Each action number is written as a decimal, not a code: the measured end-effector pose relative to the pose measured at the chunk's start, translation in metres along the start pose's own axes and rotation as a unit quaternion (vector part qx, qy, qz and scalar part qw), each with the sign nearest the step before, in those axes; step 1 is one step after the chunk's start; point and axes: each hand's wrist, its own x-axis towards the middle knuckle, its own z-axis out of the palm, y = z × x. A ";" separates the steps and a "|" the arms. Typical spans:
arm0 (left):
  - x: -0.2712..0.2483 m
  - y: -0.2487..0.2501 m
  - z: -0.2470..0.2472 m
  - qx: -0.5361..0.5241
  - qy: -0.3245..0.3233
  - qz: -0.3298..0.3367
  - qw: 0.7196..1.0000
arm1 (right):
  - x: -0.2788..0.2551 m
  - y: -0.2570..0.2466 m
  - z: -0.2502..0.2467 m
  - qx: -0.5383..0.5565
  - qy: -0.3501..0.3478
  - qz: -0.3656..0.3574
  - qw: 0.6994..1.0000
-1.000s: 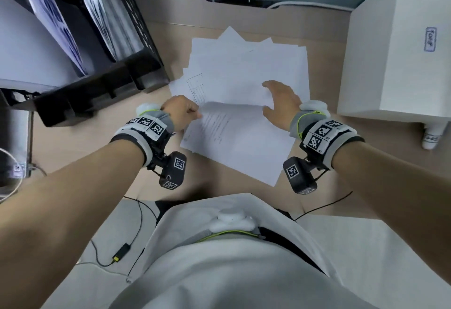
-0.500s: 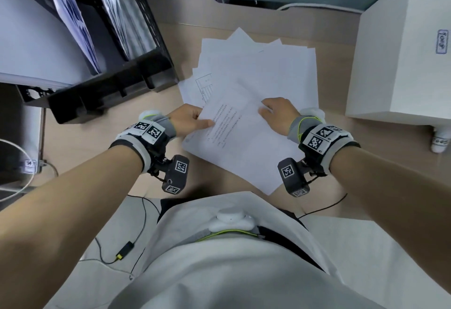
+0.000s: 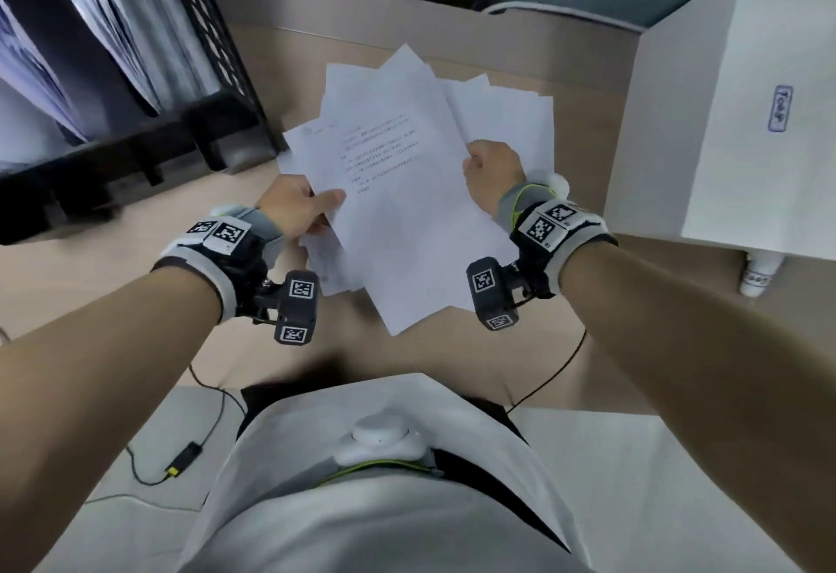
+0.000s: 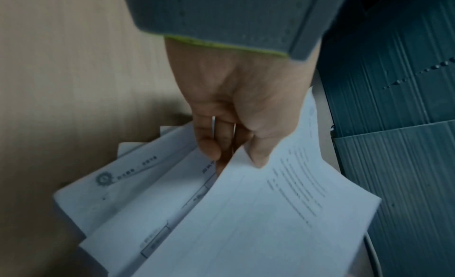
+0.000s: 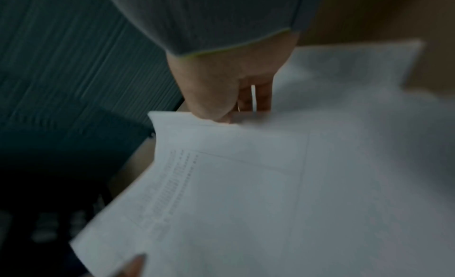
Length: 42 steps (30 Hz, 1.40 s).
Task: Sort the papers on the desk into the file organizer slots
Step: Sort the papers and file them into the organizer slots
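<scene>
A white printed sheet is lifted off the desk, held by both hands. My left hand pinches its left edge, thumb on top, as the left wrist view shows on the sheet under my left hand. My right hand grips its right edge; the blurred right wrist view shows my right hand pinching the sheet. A loose pile of papers lies on the desk beneath. The black mesh file organizer, with papers in its slots, stands at the left.
A white box stands at the right on the wooden desk. A white bottle lies at its base. More printed sheets lie under the held one. Cables hang by the desk's near edge.
The printed sheet has come up off the pile and turned to face me. Both hands rose with it, the right one closing on its edge from lying flat.
</scene>
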 end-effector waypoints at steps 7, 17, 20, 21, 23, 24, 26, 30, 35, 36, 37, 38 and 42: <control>0.011 0.002 0.000 0.052 0.055 0.002 0.997 | 0.051 0.011 -0.030 -0.296 0.002 -0.120 0.948; 0.009 0.001 0.003 0.011 0.065 -0.020 0.998 | 0.065 0.011 -0.041 -0.335 0.040 -0.148 0.930; 0.009 0.005 -0.003 0.017 0.068 -0.011 0.997 | 0.055 0.012 -0.050 -0.341 0.084 -0.135 0.927; 0.007 0.006 -0.006 0.019 0.066 -0.002 0.998 | 0.048 0.013 -0.055 -0.327 0.098 -0.117 0.933; 0.003 0.010 -0.013 0.020 0.068 0.016 0.997 | 0.034 0.014 -0.072 -0.291 0.125 -0.070 0.946; 0.000 0.012 -0.017 0.016 0.071 0.022 0.997 | 0.027 0.013 -0.081 -0.273 0.144 -0.050 0.950; -0.013 0.013 -0.023 0.009 0.070 0.031 0.997 | 0.005 0.011 -0.098 -0.237 0.193 -0.036 0.951; -0.036 0.012 -0.030 0.025 0.083 0.047 0.995 | -0.046 -0.005 -0.107 -0.182 0.259 -0.108 0.943; -0.062 0.001 -0.032 0.020 0.089 0.063 0.994 | -0.090 -0.018 -0.040 -0.253 0.093 -0.147 0.952; -0.069 -0.005 -0.031 0.019 0.090 0.068 0.993 | -0.094 -0.015 -0.021 -0.271 0.057 -0.140 0.951; -0.074 -0.009 -0.031 0.014 0.095 0.071 0.993 | -0.096 -0.011 -0.004 -0.288 0.030 -0.134 0.948; -0.080 -0.013 -0.032 0.009 0.100 0.069 0.993 | -0.097 -0.006 0.011 -0.302 0.010 -0.128 0.945; -0.095 -0.024 -0.039 0.016 0.107 0.056 0.993 | -0.098 0.015 0.045 -0.318 -0.006 -0.109 0.942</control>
